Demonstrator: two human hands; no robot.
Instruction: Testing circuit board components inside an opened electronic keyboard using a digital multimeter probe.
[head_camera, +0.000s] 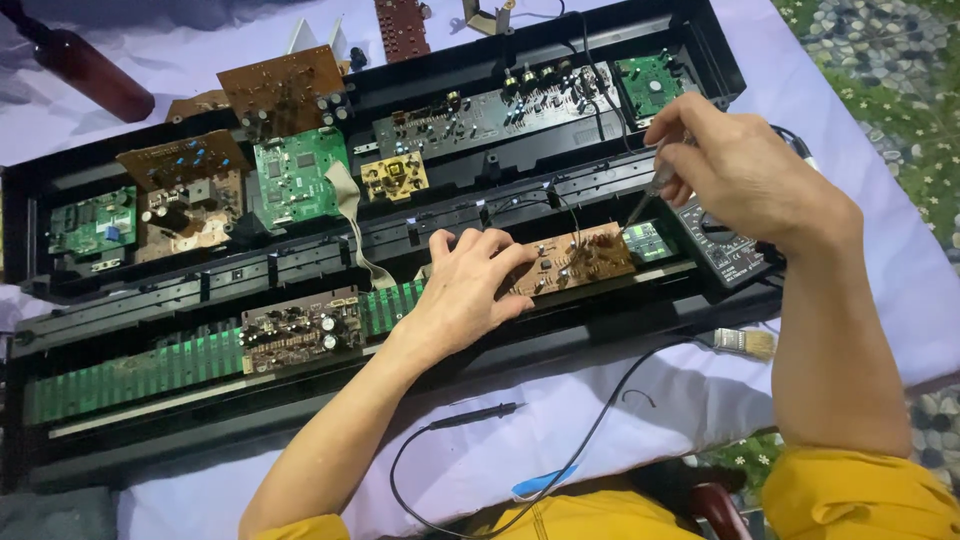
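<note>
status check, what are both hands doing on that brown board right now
Left hand flat on brown circuit board, pinning it. Right hand pinches thin metal-tipped probe, tip at board's right end. Loose black test lead on the cloth nearby.

A circuit board (578, 260) lies in the open chassis (150, 440), multimeter (722, 243) to its right, paintbrush (746, 343) nearer on the tabletop (600, 420).

I had only one view, from the camera on the head. It looked steeply down and a little forward at the bench (880, 290), quite near, so the open black case (130, 440) crossed almost the whole frame.
</note>
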